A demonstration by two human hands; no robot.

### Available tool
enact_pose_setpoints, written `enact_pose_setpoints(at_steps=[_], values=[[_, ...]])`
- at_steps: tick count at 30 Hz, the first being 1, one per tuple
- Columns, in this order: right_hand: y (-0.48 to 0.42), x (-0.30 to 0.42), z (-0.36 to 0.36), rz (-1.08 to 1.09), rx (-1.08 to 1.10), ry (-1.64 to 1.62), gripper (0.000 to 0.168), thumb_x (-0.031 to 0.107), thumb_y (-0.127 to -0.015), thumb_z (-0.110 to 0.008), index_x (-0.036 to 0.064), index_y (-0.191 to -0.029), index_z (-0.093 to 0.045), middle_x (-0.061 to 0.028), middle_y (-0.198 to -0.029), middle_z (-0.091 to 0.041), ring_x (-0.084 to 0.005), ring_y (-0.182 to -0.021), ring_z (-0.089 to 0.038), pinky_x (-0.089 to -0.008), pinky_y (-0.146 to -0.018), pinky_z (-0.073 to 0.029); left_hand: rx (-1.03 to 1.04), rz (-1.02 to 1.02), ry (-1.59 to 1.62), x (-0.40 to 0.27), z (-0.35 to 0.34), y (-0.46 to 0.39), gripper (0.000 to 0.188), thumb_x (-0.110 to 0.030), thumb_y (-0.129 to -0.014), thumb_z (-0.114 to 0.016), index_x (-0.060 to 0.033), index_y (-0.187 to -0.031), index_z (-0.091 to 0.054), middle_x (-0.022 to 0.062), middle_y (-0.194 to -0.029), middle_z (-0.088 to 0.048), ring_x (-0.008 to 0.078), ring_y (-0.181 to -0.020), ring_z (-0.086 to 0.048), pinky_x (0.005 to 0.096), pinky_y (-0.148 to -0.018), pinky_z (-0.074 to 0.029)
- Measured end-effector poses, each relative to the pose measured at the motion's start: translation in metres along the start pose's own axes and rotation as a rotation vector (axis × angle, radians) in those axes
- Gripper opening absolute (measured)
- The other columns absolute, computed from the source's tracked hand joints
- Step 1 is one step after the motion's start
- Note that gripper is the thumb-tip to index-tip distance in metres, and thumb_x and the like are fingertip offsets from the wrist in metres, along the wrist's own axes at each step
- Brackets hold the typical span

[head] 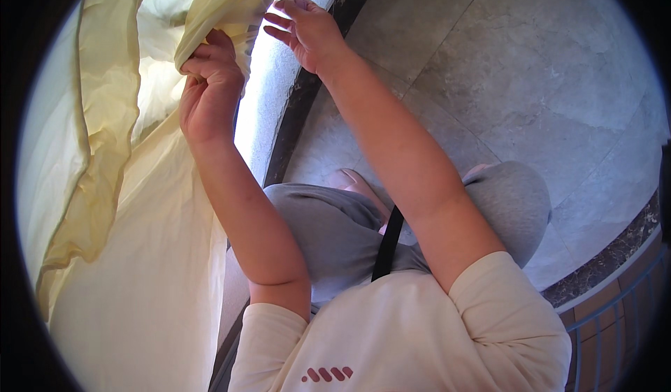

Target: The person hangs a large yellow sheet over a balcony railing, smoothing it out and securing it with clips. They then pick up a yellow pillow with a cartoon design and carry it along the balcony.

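A large sheet of thin, pale yellow fabric (141, 235) hangs in loose folds down the left side, with light showing through it. My left hand (212, 88) grips a folded edge of this fabric between thumb and fingers, and some fingertips are hidden behind the fold. To the right of it, my right hand (304, 33) is raised beside the fabric's gathered edge. Its fingers are spread and bent towards the cloth, with nothing visible between them. Whether its uppermost fingertips touch the edge cannot be made out.
A brightly lit white wall (267, 98) runs behind my hands, with a dark marble baseboard (293, 109) along it. Grey stone tiles (513, 77) cover the floor. A metal railing (597, 329) curves at the lower right. A black strap (388, 245) hangs before my grey trousers (325, 229).
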State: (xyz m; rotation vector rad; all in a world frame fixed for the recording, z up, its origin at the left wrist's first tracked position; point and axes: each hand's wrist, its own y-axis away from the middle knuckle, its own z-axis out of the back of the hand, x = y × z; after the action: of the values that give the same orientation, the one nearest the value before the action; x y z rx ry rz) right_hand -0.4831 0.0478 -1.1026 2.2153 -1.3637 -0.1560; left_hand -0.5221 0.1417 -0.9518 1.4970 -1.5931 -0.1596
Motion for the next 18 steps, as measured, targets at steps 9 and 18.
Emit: enact_pose_setpoints(at_steps=[9, 18], values=[[-0.049, 0.014, -0.010, 0.346, 0.034, 0.214, 0.029, 0.031, -0.090, -0.068, 0.011, -0.104, -0.052, 0.0002, -0.090, -0.055, -0.0149, -0.079, -0.053, -0.0302, -0.060, -0.043, -0.010, -0.031, -0.088, 0.010, -0.001, 0.020, 0.022, -0.005, -0.094, -0.048, 0.0056, -0.109, -0.060, 0.0135, -0.107, -0.061, 0.0197, -0.086, -0.060, 0.0299, -0.070, -0.058], [-0.040, 0.045, 0.027, 0.451, -0.140, 0.240, 0.023, 0.022, -0.090, -0.068, 0.006, -0.104, -0.059, 0.0053, -0.064, -0.045, -0.0061, -0.050, -0.040, -0.0222, -0.044, -0.034, -0.018, -0.071, -0.130, 0.007, -0.002, 0.023, 0.020, -0.006, -0.094, -0.049, 0.0051, -0.105, -0.060, 0.0129, -0.096, -0.059, 0.0206, -0.084, -0.060, 0.0301, -0.069, -0.058]])
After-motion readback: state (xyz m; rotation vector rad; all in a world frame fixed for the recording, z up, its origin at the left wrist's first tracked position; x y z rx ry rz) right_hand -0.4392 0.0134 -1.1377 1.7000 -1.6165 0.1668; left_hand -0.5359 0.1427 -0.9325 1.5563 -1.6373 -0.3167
